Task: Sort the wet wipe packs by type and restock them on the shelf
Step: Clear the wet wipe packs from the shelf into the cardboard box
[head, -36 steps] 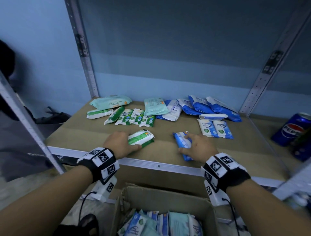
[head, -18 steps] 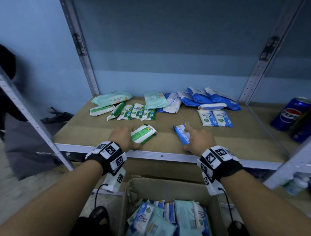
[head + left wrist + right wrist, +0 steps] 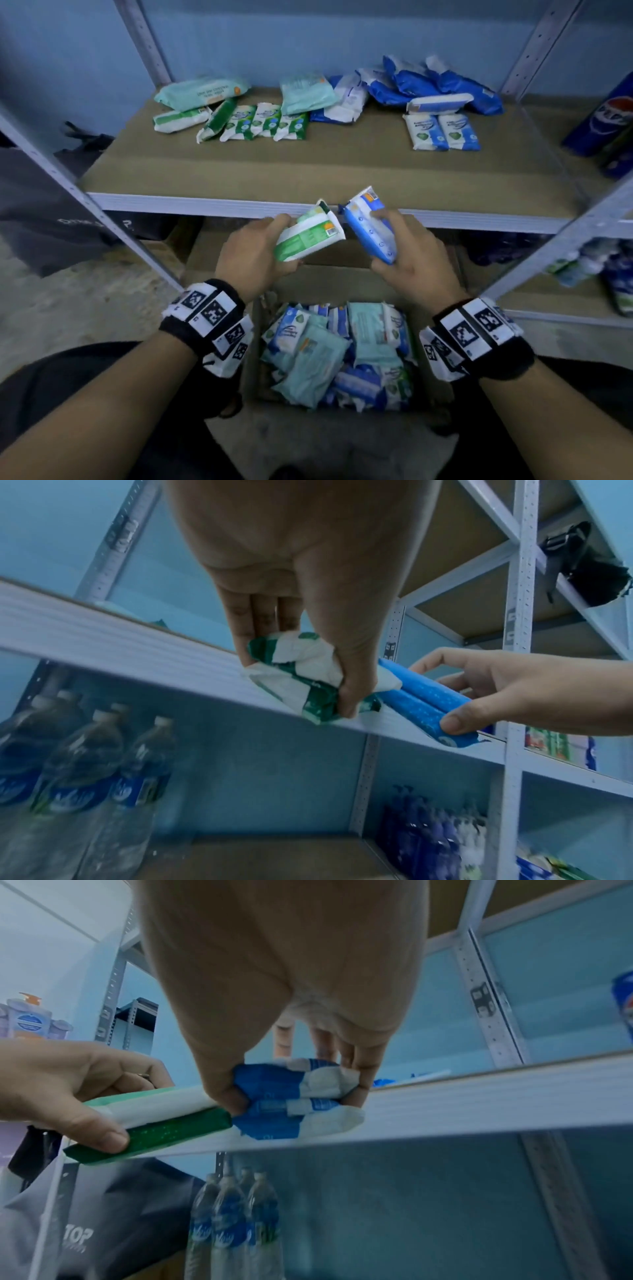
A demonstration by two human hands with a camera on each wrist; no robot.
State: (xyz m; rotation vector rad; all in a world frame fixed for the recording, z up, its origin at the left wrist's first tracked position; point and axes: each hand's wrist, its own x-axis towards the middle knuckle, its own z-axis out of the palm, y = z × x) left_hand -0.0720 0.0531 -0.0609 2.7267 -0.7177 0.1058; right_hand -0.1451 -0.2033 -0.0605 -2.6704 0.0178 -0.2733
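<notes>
Shelf (image 3: 239, 205): flat brown board, ribbed white metal front edge, perforated grey uprights. Soft crinkly plastic wipe packs lie along its far side: pale-green and green-white packs (image 3: 253, 120) far left, blue packs (image 3: 435, 85) far right, two blue-white packs (image 3: 442, 132) just in front of those.

Open cardboard box (image 3: 442, 404) on the floor, near side, below the shelf: loosely filled with mixed teal, blue and white packs.

Left hand (image 3: 250, 253) holds a green-white pack (image 3: 308, 236) in front of the shelf edge, above the box; fingers (image 3: 260, 620) narrow, curled round it, thumb clamping its crumpled end.

Right hand (image 3: 411, 260) holds a blue pack (image 3: 370, 226) just right of it; packs' far ends near each other, contact unclear. Thumb and fingers (image 3: 352, 1053) curled round this one.

Pepsi can (image 3: 609, 116) far right. Water bottles (image 3: 236, 1221) on a lower shelf.
</notes>
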